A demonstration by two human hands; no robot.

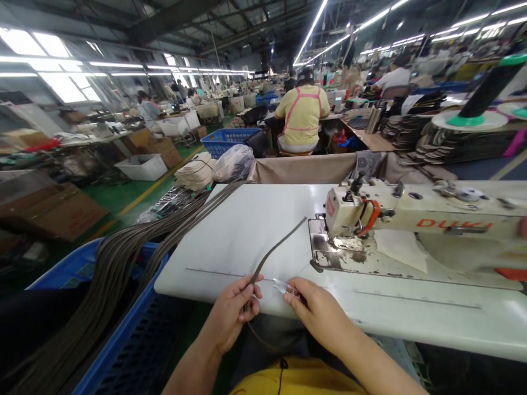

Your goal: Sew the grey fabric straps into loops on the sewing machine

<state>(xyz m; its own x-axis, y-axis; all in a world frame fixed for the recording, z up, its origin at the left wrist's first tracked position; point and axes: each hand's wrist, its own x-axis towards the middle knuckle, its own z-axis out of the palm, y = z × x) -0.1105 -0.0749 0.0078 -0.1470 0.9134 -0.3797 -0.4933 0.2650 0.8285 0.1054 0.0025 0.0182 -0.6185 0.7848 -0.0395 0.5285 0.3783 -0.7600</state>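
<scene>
My left hand [236,304] is closed on a narrow dark grey-brown strap [269,252], pinched between thumb and fingers. One end of the strap reaches up across the white table toward the sewing machine [349,214]; the other hangs below my hand. In my right hand [315,304] is a small pair of thread snips [284,286], its blades pointing left toward the strap but apart from it. My fingers cover much of the snips' body. Both hands are over the front edge of the table [197,252].
A thick bundle of similar straps [123,247] drapes from the table's left side over a blue crate [135,329]. Behind the table hangs a beige cloth [304,167]. A person in a yellow top [302,112] sits further back. A thread cone [492,88] stands at right.
</scene>
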